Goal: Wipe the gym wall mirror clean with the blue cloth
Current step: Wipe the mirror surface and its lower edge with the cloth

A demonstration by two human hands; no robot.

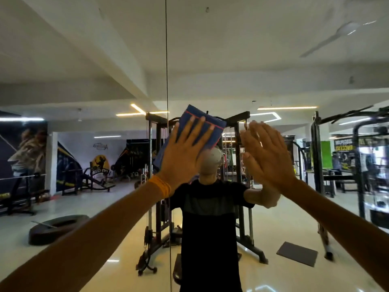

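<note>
Left of the seam (167, 60), item 1: gym wall mirror (84, 60), one tall pane. It reflects a tyre (56, 228) on the floor and benches. No streaks or smears can be made out on it.

Across the seam, item 2: left hand (185, 148), wrist wearing a yellow band (161, 186). The forearm comes up from the left of the seam and the hand lies just right of it. The fingers are straight and spread, pointing up and slightly right, and press flat on the cloth without curling round it.

Just right of the seam, item 3: blue cloth (194, 113), folded, with red stripes. It is trapped between the left hand and the glass. Its long axis slants from an upper corner beyond the fingertips down to a lower end that reaches back over the seam. It therefore lies along the hand, and this is the hand that works it.

Behind it, item 4: reflected person (208, 207) in a dark shirt, in front of a cable machine (151, 144).

Farther right of the seam, item 5: right hand (267, 157), blurred. The fingers are extended and hold nothing. The palm appears to meet its own reflection on the glass, well apart from the cloth.

Judgement: wiping is under way. A sideways stroke would carry the cloth across its long axis and so clean a broad band.
</note>
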